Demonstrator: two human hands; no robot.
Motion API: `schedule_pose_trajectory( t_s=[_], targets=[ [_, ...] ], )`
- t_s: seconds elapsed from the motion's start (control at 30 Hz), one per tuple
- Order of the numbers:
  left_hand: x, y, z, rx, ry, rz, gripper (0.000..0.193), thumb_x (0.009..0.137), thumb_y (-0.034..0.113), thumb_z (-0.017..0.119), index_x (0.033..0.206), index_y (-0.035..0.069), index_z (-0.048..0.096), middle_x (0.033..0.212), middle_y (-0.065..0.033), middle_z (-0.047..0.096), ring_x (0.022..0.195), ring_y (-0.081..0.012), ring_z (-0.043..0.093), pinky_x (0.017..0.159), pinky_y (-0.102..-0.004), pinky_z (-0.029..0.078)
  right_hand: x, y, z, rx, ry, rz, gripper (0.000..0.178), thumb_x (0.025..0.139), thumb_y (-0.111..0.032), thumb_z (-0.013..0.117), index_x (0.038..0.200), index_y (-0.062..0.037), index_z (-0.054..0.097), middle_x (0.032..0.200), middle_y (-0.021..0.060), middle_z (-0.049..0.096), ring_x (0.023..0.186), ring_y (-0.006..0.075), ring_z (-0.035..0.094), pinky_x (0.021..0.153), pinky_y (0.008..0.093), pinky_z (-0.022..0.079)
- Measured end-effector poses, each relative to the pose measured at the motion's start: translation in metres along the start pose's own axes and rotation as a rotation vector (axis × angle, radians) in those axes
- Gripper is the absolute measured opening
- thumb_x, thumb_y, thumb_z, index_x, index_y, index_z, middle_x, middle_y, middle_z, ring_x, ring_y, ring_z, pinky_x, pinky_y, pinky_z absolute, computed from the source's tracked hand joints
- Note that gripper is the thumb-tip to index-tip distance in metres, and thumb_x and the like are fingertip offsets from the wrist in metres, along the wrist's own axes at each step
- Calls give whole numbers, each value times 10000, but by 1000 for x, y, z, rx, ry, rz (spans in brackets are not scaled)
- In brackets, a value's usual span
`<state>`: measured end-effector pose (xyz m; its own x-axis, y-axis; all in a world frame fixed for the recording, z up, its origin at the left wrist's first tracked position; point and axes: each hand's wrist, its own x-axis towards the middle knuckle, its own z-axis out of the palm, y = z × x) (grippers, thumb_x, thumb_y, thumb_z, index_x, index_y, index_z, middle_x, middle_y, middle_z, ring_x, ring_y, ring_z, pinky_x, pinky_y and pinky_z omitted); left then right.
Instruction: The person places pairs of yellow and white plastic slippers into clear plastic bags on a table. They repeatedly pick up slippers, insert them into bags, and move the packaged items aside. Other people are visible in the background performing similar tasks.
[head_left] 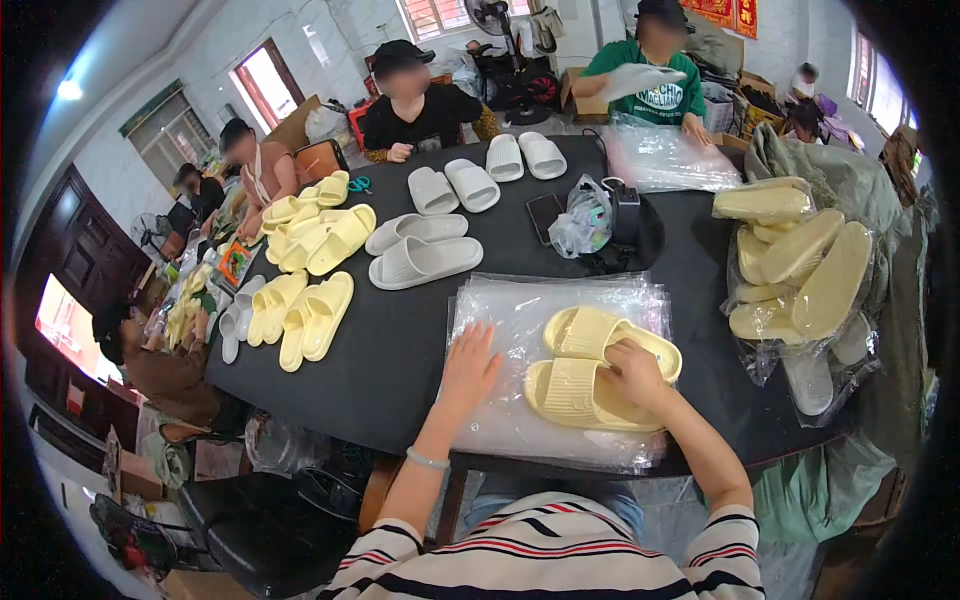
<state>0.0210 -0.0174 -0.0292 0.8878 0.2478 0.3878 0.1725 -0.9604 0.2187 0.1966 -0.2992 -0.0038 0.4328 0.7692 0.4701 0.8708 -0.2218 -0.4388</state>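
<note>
A pair of pale yellow slippers [585,365] lies side by side on a stack of clear plastic bags [520,310] at the near edge of the black table [390,340]. My right hand [632,372] rests on the slippers, its fingers curled over the pair. My left hand [470,365] lies flat with fingers spread on the plastic bags, just left of the slippers.
Yellow slipper pairs [310,315] and grey ones [420,262] lie across the table's left and far side. A heap of bagged yellow slippers [795,265] sits at the right. A black pouch with a crumpled bag [605,225] is mid-table. Other people sit around the far and left edges.
</note>
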Motion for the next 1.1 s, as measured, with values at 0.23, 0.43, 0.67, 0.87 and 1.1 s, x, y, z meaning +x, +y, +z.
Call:
schedule_pose_trajectory(
  t_s=[0.23, 0.43, 0.67, 0.87, 1.1],
  targets=[
    [2, -7, 24, 120, -72, -95, 695, 951, 503, 447, 1453, 28, 378, 1520, -223, 320, 1424, -393, 262, 1161, -524, 173, -34, 29, -33, -9, 88, 336, 228, 749, -154, 730, 706, -34, 541, 723, 146, 577, 679, 345, 576, 600, 438, 454],
    [0, -2, 21, 114, -35, -122, 807, 896, 591, 496, 1455, 22, 374, 1522, -262, 287, 1427, -404, 246, 1164, -526, 153, -46, 32, -97, 144, 383, 692, 170, 832, -122, 686, 874, 23, 608, 778, 156, 624, 705, 164, 589, 602, 329, 451],
    [-1, -4, 24, 112, -14, -93, 830, 866, 585, 547, 1450, 18, 384, 1517, -273, 287, 1414, -419, 269, 1147, -540, 192, -6, -32, -140, 569, 575, 242, 322, 832, -47, 637, 1139, 48, 619, 1072, 84, 661, 891, 154, 631, 776, 282, 491],
    [-3, -24, 42, 491, 113, 62, 713, 893, 468, 517, 1459, 56, 377, 1512, -229, 322, 1406, -345, 327, 1135, -523, 247, 59, -96, -105, 240, 26, -146, 177, 771, -126, 685, 894, -19, 614, 812, 115, 600, 822, 308, 604, 710, 382, 492],
    [0, -24, 32, -218, 97, -155, 670, 878, 383, 640, 1429, 67, 426, 1497, -216, 354, 1391, -345, 339, 1141, -503, 238, 19, -19, 11, 145, -392, -31, 210, 786, -212, 708, 839, -44, 594, 895, 108, 626, 868, 314, 594, 737, 411, 493]
  ],
)
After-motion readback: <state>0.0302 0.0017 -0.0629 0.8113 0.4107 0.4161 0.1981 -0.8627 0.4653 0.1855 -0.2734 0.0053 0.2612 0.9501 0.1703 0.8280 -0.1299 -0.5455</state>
